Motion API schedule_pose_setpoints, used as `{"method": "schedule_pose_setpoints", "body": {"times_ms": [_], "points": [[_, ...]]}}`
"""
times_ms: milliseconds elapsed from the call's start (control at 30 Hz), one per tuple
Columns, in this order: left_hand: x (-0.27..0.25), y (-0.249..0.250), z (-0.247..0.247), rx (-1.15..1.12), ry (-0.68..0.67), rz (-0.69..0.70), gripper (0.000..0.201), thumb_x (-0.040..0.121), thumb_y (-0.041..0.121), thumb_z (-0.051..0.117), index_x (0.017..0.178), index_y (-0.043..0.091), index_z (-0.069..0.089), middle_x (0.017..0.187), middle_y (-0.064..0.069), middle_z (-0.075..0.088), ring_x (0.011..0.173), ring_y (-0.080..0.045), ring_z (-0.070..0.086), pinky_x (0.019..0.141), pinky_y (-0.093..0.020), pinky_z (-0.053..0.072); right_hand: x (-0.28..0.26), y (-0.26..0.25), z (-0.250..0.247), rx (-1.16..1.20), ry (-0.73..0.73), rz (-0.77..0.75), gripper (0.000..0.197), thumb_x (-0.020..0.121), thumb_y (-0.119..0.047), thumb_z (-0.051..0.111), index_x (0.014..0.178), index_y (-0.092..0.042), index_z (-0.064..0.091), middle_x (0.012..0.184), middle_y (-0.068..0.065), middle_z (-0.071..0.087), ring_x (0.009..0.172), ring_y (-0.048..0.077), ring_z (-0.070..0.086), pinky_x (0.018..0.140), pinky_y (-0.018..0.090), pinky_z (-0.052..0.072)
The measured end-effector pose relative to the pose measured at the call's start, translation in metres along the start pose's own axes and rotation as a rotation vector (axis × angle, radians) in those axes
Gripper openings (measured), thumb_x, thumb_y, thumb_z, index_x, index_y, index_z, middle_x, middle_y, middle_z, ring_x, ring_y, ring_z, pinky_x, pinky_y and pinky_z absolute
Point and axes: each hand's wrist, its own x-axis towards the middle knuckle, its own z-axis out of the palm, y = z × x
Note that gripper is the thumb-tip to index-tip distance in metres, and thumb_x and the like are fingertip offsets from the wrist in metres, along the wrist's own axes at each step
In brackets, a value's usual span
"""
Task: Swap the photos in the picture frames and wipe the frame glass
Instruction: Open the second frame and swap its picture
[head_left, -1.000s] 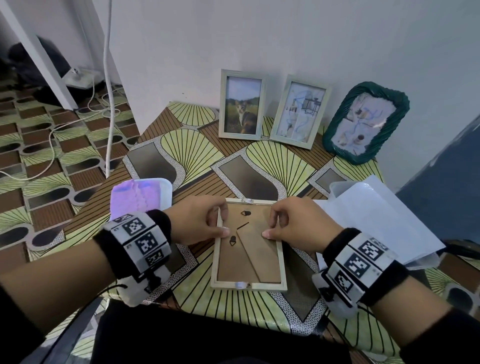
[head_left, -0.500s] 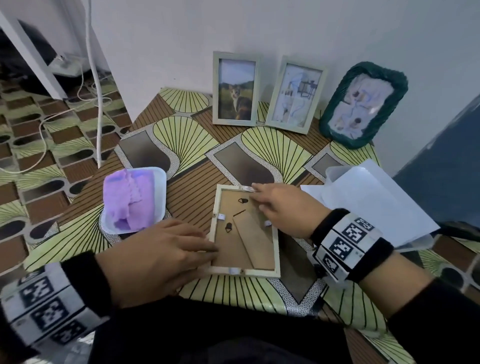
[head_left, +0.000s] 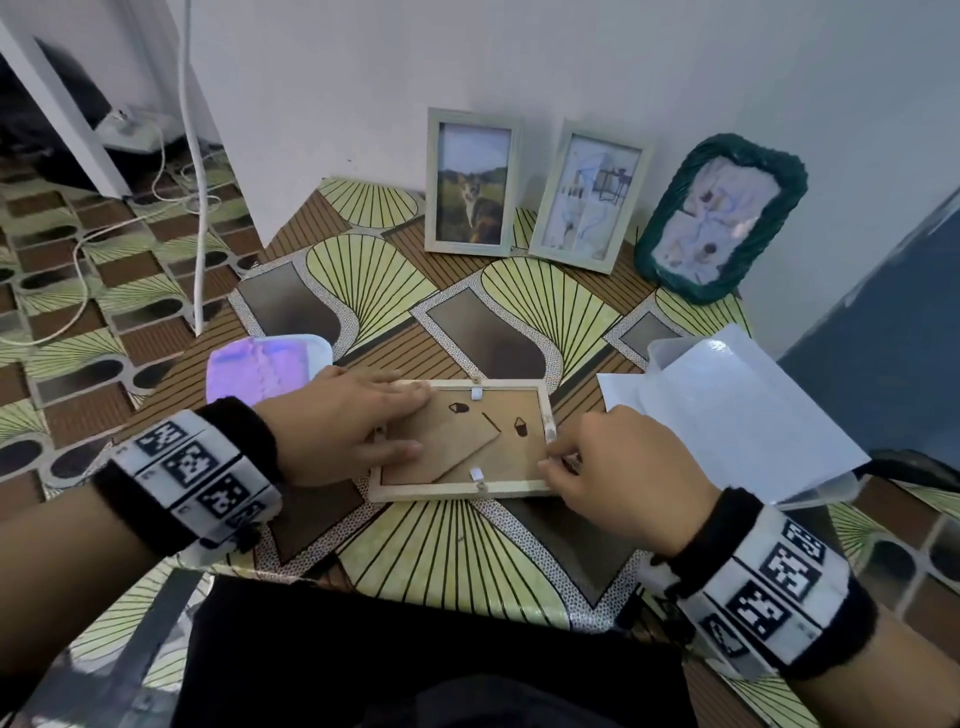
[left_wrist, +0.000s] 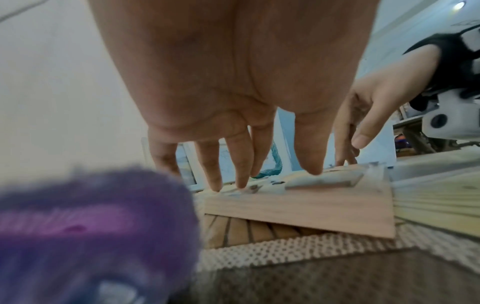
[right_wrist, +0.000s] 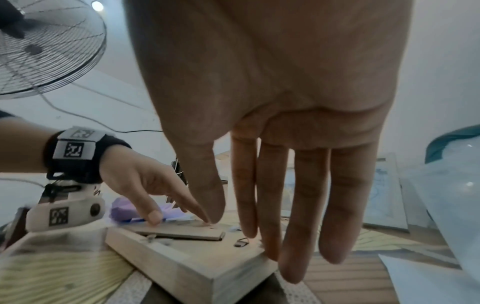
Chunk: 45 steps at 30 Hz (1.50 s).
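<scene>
A light wooden picture frame (head_left: 511, 489) lies face down and crosswise on the patterned table, its brown backing board (head_left: 519, 447) and white clips up. My left hand (head_left: 358, 423) rests on the frame's left end, straight fingers (left_wrist: 240, 164) touching the backing. My right hand (head_left: 592, 460) is at the frame's right end, thumb on the backing and fingers (right_wrist: 296, 216) pointing down against the corner. Neither hand holds anything. A purple cloth (head_left: 262, 369) sits in a white tray beside my left wrist.
Against the wall stand a cat photo frame (head_left: 471, 182), a sketch frame (head_left: 589, 197) and a green woven frame (head_left: 719, 218). White sheets on a clear container (head_left: 737, 410) lie at the right. White cables (head_left: 192, 171) hang at the left. The table's front edge is at my lap.
The face-down frame has turned from upright to crosswise. My left hand came back onto its left end; my right hand shifted from the top edge to the right end.
</scene>
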Motion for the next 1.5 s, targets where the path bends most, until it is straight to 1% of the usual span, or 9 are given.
{"method": "schedule_pose_setpoints", "body": {"times_ms": [100, 200, 367, 533, 767, 933, 1200, 1433, 1500], "points": [[0.005, -0.001, -0.005, -0.055, -0.003, 0.019, 0.073, 0.092, 0.058, 0.047, 0.153, 0.031, 0.019, 0.158, 0.017, 0.022, 0.147, -0.005, 0.013, 0.116, -0.042, 0.025, 0.001, 0.002, -0.003, 0.162, 0.032, 0.026, 0.029, 0.087, -0.042, 0.054, 0.085, -0.02, 0.072, 0.075, -0.003, 0.068, 0.074, 0.015, 0.062, 0.063, 0.033, 0.051], [-0.003, 0.002, -0.003, -0.167, 0.118, 0.02, 0.071, 0.088, 0.05, 0.061, 0.149, 0.025, 0.035, 0.153, 0.01, 0.037, 0.143, -0.008, 0.028, 0.116, -0.032, 0.028, 0.006, 0.006, -0.003, 0.28, 0.077, 0.077, 0.021, 0.084, -0.038, 0.061, 0.086, -0.019, 0.07, 0.075, -0.004, 0.068, 0.077, 0.016, 0.063, 0.072, 0.037, 0.054], [-0.032, 0.007, 0.01, -0.171, 0.295, -0.13, 0.057, 0.084, 0.053, 0.063, 0.133, 0.025, 0.057, 0.133, 0.01, 0.058, 0.12, -0.013, 0.052, 0.099, -0.032, 0.046, 0.014, 0.007, 0.006, 0.237, 0.068, 0.094, 0.041, 0.084, -0.039, 0.059, 0.059, -0.014, 0.04, 0.056, 0.002, 0.046, 0.061, 0.02, 0.048, 0.056, 0.035, 0.039], [-0.053, 0.013, 0.023, -0.139, 0.218, -0.197, 0.077, 0.084, 0.072, 0.027, 0.141, 0.026, 0.049, 0.135, 0.016, 0.053, 0.123, -0.01, 0.047, 0.095, -0.035, 0.049, 0.014, 0.004, 0.013, 0.189, 0.014, 0.105, 0.038, 0.086, -0.041, 0.061, 0.062, -0.019, 0.042, 0.063, -0.001, 0.049, 0.064, 0.02, 0.053, 0.05, 0.028, 0.029], [-0.047, 0.014, 0.015, -0.177, 0.203, -0.221, 0.091, 0.08, 0.08, 0.016, 0.145, 0.023, 0.042, 0.138, 0.014, 0.051, 0.12, -0.011, 0.048, 0.1, -0.027, 0.042, 0.013, 0.0, 0.014, 0.152, 0.021, 0.127, 0.048, 0.087, -0.04, 0.065, 0.057, -0.02, 0.034, 0.059, -0.003, 0.045, 0.056, 0.014, 0.045, 0.046, 0.023, 0.02], [-0.038, 0.015, 0.016, -0.062, 0.124, -0.216, 0.083, 0.086, 0.073, 0.032, 0.151, 0.022, 0.031, 0.144, 0.015, 0.046, 0.124, -0.011, 0.042, 0.102, -0.024, 0.037, 0.011, -0.002, 0.017, 0.144, 0.004, 0.115, 0.042, 0.091, -0.04, 0.063, 0.061, -0.023, 0.038, 0.063, -0.006, 0.045, 0.061, 0.015, 0.045, 0.048, 0.02, 0.02], [-0.036, 0.018, 0.016, -0.071, 0.122, -0.254, 0.078, 0.087, 0.07, 0.037, 0.149, 0.022, 0.035, 0.151, 0.014, 0.04, 0.132, -0.011, 0.039, 0.103, -0.025, 0.037, 0.009, -0.005, 0.016, 0.174, 0.008, 0.109, 0.021, 0.093, -0.036, 0.061, 0.084, -0.018, 0.063, 0.08, 0.0, 0.062, 0.076, 0.017, 0.058, 0.064, 0.023, 0.038], [-0.035, 0.018, 0.018, -0.085, 0.133, -0.232, 0.079, 0.089, 0.069, 0.036, 0.152, 0.022, 0.028, 0.156, 0.012, 0.03, 0.135, -0.01, 0.035, 0.107, -0.023, 0.031, 0.01, -0.006, 0.012, 0.146, -0.007, 0.049, 0.02, 0.095, -0.032, 0.056, 0.08, -0.019, 0.056, 0.076, -0.003, 0.049, 0.073, 0.016, 0.049, 0.052, 0.018, 0.023], [-0.034, 0.017, 0.019, -0.083, 0.141, -0.225, 0.079, 0.089, 0.068, 0.036, 0.152, 0.023, 0.026, 0.158, 0.011, 0.027, 0.135, -0.008, 0.033, 0.106, -0.018, 0.027, 0.011, -0.006, 0.011, 0.133, -0.01, 0.012, 0.015, 0.096, -0.029, 0.055, 0.091, -0.019, 0.065, 0.079, -0.003, 0.047, 0.079, 0.018, 0.052, 0.057, 0.022, 0.025]]}}
